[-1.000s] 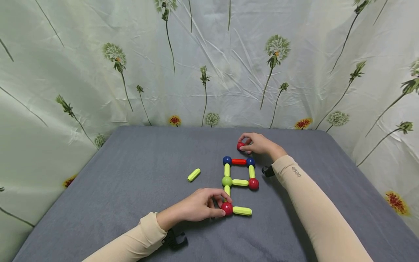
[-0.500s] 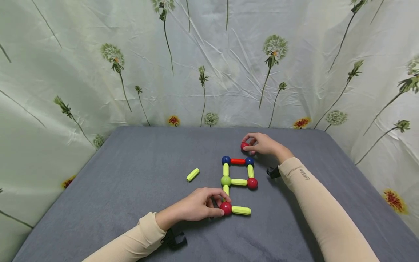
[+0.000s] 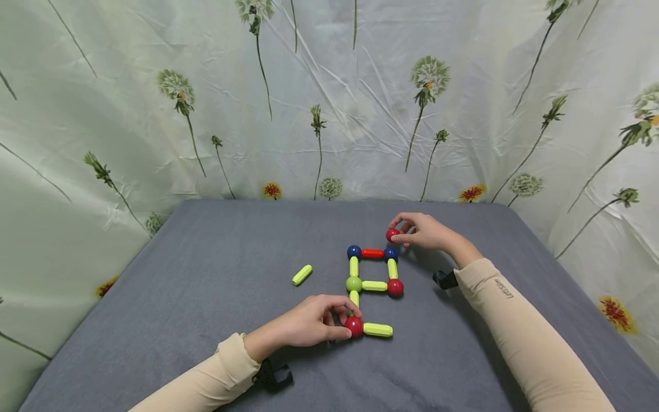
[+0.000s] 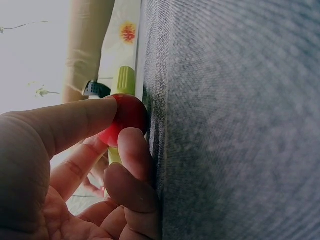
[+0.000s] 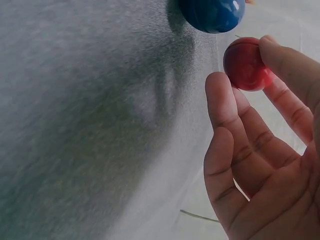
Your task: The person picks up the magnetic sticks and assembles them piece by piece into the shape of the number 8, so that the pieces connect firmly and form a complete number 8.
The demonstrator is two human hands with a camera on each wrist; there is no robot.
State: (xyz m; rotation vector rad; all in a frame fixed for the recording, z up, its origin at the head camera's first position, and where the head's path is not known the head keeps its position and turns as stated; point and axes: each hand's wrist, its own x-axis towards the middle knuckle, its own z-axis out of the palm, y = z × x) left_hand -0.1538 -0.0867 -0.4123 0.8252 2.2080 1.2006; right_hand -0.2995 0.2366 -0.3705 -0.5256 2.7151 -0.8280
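My left hand (image 3: 314,321) pinches a red ball (image 3: 353,327) at the near left corner of a flat figure of balls and rods. From that ball a yellow-green rod (image 3: 378,329) extends right, and another runs away to a green ball (image 3: 354,284). Beyond it, two blue balls (image 3: 354,252) joined by a red rod (image 3: 372,253), yellow-green rods and a second red ball (image 3: 395,288) form a square. Above the table, my right hand (image 3: 424,232) pinches a loose red ball (image 5: 247,64) between thumb and fingers, close behind the right blue ball (image 5: 214,12) and apart from it.
A single yellow-green rod (image 3: 302,274) lies left of the figure on the grey cloth-covered table (image 3: 231,246). A pale curtain (image 3: 288,114) with dandelion prints hangs behind the far edge. Dark bands show at both wrists.
My right hand has moved rightward and slightly nearer with its red ball. The left hand keeps its pinch, and the figure keeps its shape, while the whole view shifts slightly.
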